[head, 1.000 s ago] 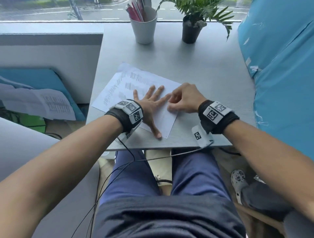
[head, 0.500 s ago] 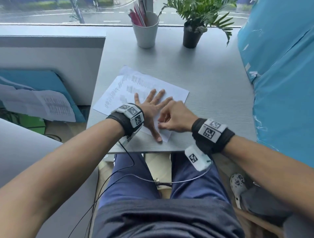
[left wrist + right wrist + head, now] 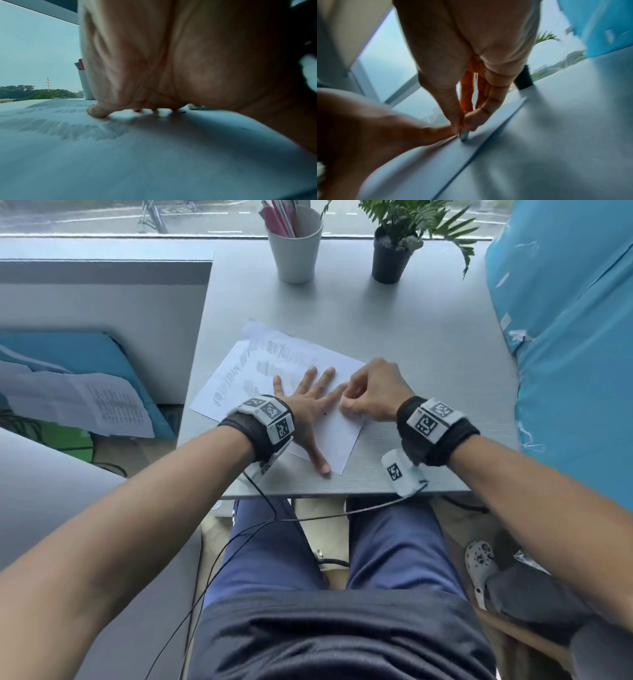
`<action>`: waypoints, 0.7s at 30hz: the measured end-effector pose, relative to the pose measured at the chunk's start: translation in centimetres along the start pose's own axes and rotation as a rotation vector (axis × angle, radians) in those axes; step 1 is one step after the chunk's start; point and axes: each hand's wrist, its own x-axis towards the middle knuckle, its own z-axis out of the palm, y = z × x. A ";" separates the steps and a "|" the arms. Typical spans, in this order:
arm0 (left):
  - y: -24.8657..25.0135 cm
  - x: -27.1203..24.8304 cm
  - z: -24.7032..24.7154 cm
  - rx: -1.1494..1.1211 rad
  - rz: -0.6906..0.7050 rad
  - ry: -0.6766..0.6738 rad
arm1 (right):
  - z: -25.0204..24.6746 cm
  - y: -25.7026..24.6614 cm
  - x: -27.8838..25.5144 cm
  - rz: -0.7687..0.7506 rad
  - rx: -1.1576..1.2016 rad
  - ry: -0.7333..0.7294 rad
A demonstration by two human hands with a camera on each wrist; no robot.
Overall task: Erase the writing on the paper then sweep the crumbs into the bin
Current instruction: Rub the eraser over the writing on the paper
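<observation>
The thin, easily creased paper [image 3: 329, 436] lies near the desk's [image 3: 428, 344] front edge, pinned by the flat, spread left hand [image 3: 308, 405] while the right hand [image 3: 371, 395] pinches a small eraser [image 3: 464, 135] against it.

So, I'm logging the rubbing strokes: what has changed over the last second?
The right hand, pinching a small eraser, slid toward the paper's near end, then back up beside the left hand's fingertips. Nothing was picked up or let go. The left hand stayed spread flat on the paper, which kept its place on the table.
</observation>
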 end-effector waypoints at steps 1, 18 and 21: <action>0.0 0.2 0.1 0.010 0.002 0.004 | 0.9 -0.5 -1.1 -0.042 -0.026 -0.057; 0.1 -0.2 -0.1 -0.007 -0.009 -0.005 | -0.5 -0.1 0.3 0.041 0.023 0.024; 0.2 0.2 0.1 0.012 -0.001 0.004 | 2.0 -1.4 -3.1 -0.060 -0.026 -0.184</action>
